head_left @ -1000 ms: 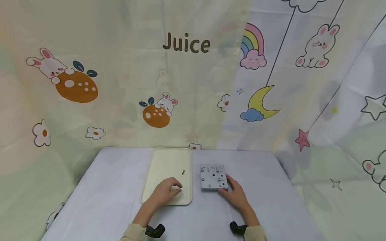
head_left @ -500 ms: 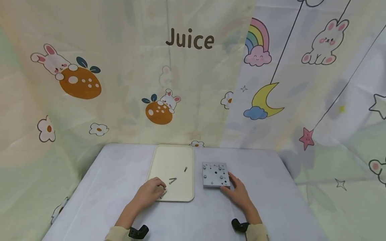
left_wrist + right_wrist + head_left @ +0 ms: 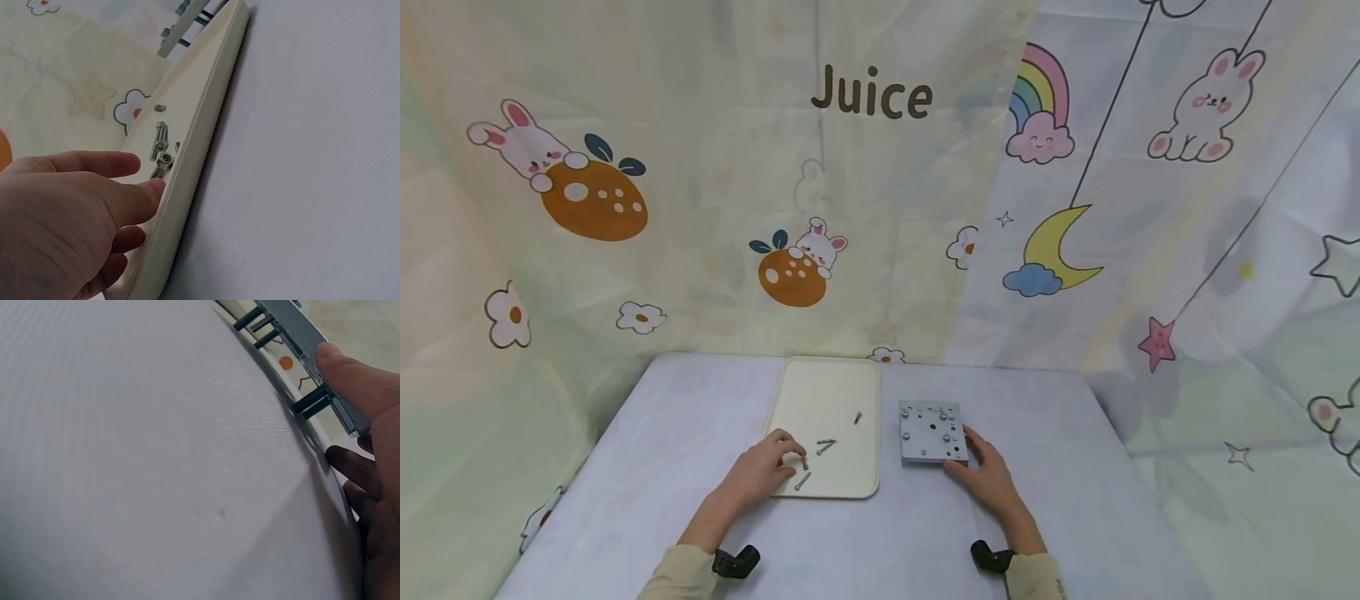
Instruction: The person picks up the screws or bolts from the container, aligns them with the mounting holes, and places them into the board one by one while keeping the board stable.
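My left hand (image 3: 760, 468) reaches over the lower left of a cream tray (image 3: 827, 387), thumb and index finger spread apart. Between and just beyond their tips is a small bolt (image 3: 805, 463); in the left wrist view a bolt (image 3: 164, 160) lies right by the thumb tip. Another bolt (image 3: 802, 482) lies near the tray's front edge. My right hand (image 3: 992, 479) grips the near right corner of a grey metal plate (image 3: 921, 429) with holes and bolt heads on top. Threaded bolt shanks (image 3: 312, 402) stick out beneath the plate.
Two bolts (image 3: 826, 447) lie close together mid-tray, and a shorter one (image 3: 858, 417) sits near its right side. A white cloth covers the table (image 3: 1037, 417). Behind it hangs a printed curtain (image 3: 887, 208).
My left hand has moved left and down across the tray, uncovering several bolts, and its thumb and index finger have parted. The right hand stays at the metal plate.
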The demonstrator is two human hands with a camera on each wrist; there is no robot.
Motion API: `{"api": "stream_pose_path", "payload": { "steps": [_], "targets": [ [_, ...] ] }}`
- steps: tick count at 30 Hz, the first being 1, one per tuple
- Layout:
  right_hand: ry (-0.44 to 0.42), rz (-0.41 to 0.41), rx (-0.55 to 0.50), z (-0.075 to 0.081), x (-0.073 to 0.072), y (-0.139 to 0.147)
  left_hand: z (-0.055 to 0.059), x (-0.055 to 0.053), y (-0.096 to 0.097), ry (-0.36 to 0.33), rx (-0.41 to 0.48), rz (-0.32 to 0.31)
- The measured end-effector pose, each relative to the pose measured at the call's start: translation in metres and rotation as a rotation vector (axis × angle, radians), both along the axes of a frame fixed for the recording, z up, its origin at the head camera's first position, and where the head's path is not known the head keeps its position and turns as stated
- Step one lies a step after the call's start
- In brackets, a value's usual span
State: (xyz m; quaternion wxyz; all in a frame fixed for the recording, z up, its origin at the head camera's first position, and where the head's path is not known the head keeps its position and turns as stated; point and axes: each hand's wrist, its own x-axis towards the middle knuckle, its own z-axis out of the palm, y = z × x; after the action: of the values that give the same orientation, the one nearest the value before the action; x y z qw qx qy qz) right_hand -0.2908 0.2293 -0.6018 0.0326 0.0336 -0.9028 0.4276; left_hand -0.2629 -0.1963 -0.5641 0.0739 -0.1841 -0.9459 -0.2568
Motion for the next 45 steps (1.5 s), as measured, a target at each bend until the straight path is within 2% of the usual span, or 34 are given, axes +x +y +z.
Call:
{"api": "stream_pose_path", "payload": {
  "steps": [5, 13, 19, 29, 34, 39, 45],
  "targets": [
    [0.000, -0.003, -0.024, 0.002, 0.001, -0.002, -0.001, -0.006, 0.000, 0.008, -0.064, -0.021],
    [-0.007, -0.001, -0.010, 0.000, 0.001, -0.004, -0.001, -0.006, 0.001, -0.006, -0.032, -0.064],
    [-0.014, -0.011, -0.003, -0.001, 0.002, -0.002, -0.003, -0.008, 0.004, -0.009, -0.037, -0.067],
    [-0.018, -0.022, -0.011, -0.001, 0.000, 0.000, 0.003, -0.016, 0.008, -0.045, -0.028, -0.090],
    [-0.013, -0.023, -0.001, -0.001, 0.001, 0.001, 0.003, -0.020, 0.007, -0.098, 0.017, -0.097],
    [-0.016, -0.025, 0.007, 0.001, 0.001, 0.000, 0.001, -0.025, 0.009, -0.116, 0.054, -0.082],
    [-0.019, -0.035, 0.022, 0.001, 0.000, -0.001, 0.002, -0.030, 0.016, -0.141, 0.203, -0.130]
  ]
}}
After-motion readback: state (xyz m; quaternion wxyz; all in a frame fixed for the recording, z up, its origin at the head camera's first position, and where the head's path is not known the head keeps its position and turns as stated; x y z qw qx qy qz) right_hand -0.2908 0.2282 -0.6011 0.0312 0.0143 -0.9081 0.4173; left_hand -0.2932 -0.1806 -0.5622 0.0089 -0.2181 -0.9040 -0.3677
